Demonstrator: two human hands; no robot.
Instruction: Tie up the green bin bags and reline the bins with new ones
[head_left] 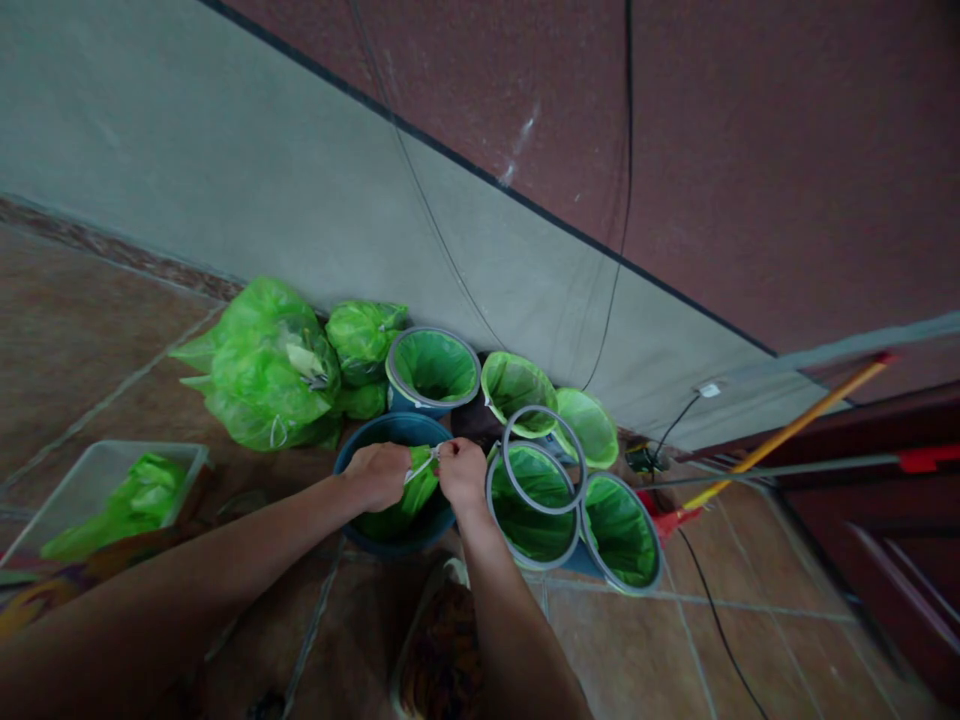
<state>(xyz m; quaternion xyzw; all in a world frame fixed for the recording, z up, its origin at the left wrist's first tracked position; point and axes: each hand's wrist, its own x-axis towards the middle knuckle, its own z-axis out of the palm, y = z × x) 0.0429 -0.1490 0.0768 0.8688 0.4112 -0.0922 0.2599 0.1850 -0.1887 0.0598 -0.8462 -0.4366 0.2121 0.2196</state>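
Okay so left hand and right hand are both clamped on a green bag, white drawstring between them, bag sagging into the blue bin.

Bag in bucket; bins to right

Translucent green plastic bag in a round blue bin
Left hand and right hand grip its white drawstring.
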